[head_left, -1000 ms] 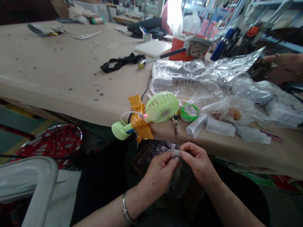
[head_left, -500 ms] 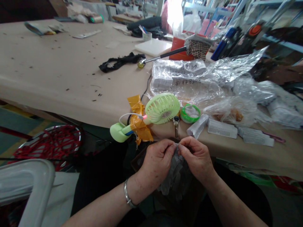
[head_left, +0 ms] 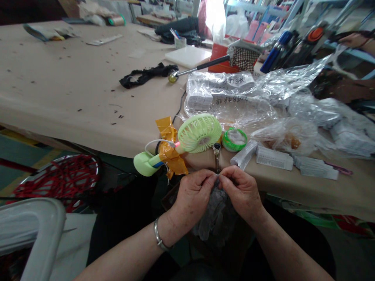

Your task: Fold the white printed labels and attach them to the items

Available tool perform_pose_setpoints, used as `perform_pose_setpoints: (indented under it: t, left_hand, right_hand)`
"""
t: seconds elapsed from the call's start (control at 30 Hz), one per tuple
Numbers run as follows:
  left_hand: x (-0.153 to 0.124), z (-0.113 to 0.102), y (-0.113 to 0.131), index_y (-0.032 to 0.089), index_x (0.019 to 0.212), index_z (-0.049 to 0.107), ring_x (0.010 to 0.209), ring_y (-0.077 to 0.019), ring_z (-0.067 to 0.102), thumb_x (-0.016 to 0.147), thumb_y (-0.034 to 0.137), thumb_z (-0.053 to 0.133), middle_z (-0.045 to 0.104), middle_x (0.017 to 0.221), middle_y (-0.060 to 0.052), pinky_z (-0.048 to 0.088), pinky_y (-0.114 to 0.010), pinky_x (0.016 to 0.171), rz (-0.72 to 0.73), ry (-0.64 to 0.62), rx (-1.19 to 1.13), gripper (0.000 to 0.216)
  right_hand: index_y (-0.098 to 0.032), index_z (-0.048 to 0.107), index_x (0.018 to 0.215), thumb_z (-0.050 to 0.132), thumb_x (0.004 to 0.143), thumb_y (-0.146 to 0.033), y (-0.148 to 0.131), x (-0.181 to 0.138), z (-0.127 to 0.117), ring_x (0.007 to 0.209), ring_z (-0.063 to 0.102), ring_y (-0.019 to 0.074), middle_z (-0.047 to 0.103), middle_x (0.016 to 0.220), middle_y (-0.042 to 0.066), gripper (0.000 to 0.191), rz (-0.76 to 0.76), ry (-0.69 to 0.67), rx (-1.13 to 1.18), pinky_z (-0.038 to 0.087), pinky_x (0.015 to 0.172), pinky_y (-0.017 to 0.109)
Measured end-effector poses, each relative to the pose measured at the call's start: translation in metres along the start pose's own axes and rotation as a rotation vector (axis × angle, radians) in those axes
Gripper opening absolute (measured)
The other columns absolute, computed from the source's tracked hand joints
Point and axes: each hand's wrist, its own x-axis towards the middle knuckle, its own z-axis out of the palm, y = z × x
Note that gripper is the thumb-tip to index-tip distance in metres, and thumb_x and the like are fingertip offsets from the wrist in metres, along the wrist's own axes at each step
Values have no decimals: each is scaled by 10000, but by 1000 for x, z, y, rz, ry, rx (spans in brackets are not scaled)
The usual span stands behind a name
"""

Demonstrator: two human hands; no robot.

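Observation:
My left hand (head_left: 195, 199) and my right hand (head_left: 241, 193) meet just off the table's front edge, thumbs and forefingers pinched tip to tip. A tiny whitish bit shows between the fingertips, too small to name. Below them, over my lap, lies a bunch of greyish translucent strips (head_left: 215, 218); whether the pinched bit belongs to them I cannot tell. Right beyond my fingertips a slim metal-tipped tool (head_left: 216, 156) points toward me at the edge. A light green fan (head_left: 199, 133), held by orange tape (head_left: 172, 156), lies to its left.
A green round container (head_left: 234, 139) and stacks of printed white labels (head_left: 274, 158) line the front edge. Behind them spreads clear plastic wrapping (head_left: 246, 109). Farther back are a black strap (head_left: 146, 76) and a long-handled tool (head_left: 202, 67). A red-strapped stool (head_left: 58, 179) stands at left.
The view has shifted slightly. My hands keep their pinch, a little higher in the picture. Part of another person's hand or arm now shows at the far upper right.

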Motion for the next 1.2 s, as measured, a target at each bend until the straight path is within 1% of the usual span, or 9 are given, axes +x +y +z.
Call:
perform_pose_setpoints:
  t: [0.27,0.4,0.53,0.63,0.73,0.8,0.87,1.07,1.2]
  left_hand:
    - [4,1,0,194,687,676,596,-100,551,844,210,534,649,634,32,412,-181,585,-27,2,-50,212]
    - [-2,0,3,198,704,684,610,-111,571,835,217,547,668,658,24,427,-190,599,-60,-24,-81,191]
    - [-12,-3,-5,204,759,710,644,-139,608,826,222,557,692,686,4,455,-213,626,-102,-47,-76,168]
    - [-16,-3,-19,228,894,730,815,-183,659,805,242,596,738,873,-21,481,-254,763,-122,-56,-69,161]
    - [-20,0,-33,235,975,721,960,-224,651,772,254,634,732,1010,-42,461,-303,877,-153,-30,-54,222]
    - [-23,3,-38,231,919,729,905,-225,660,776,263,624,742,938,-43,471,-307,841,-183,-61,-38,180]
    - [-25,7,-37,228,856,729,833,-212,660,782,260,612,740,853,-34,474,-296,794,-212,-104,-30,142]
    - [-21,22,-17,190,691,689,694,-166,601,761,217,591,676,673,-5,449,-248,678,-283,-165,-182,123]
    - [-13,35,1,154,636,656,622,-143,553,767,212,554,631,626,-12,424,-238,602,-380,-270,-309,175]
  right_hand:
    - [-192,569,728,540,844,-233,2,3,2,586,522,110,558,626,-26,127,2,22,22,434,588,224]
    - [-191,599,784,561,847,-248,-1,-7,-1,595,557,117,594,645,-17,93,-4,-14,26,457,574,222]
    - [-218,615,925,596,833,-218,-4,-20,-20,588,589,117,630,692,-20,94,-174,21,-178,480,563,218]
    - [-218,615,947,583,841,-176,4,-19,-42,790,626,172,653,841,35,118,-381,167,-418,514,738,292]
    - [-175,594,1128,615,823,-214,19,-11,-55,1130,528,305,627,1134,132,309,-489,248,-716,429,968,475]
    - [-166,560,1214,617,822,-223,29,-7,-57,1218,463,345,596,1241,140,400,-496,213,-854,374,1013,542]
    - [-183,569,1210,603,829,-189,37,-6,-57,1200,490,327,623,1222,116,383,-511,196,-890,379,1011,540]
    - [-207,661,1049,598,816,-106,44,-9,-63,1067,583,255,700,1077,77,262,-588,224,-754,453,950,457]
    - [-226,670,1038,579,828,-99,45,-10,-67,1068,591,241,712,1045,58,262,-589,246,-685,457,943,440]
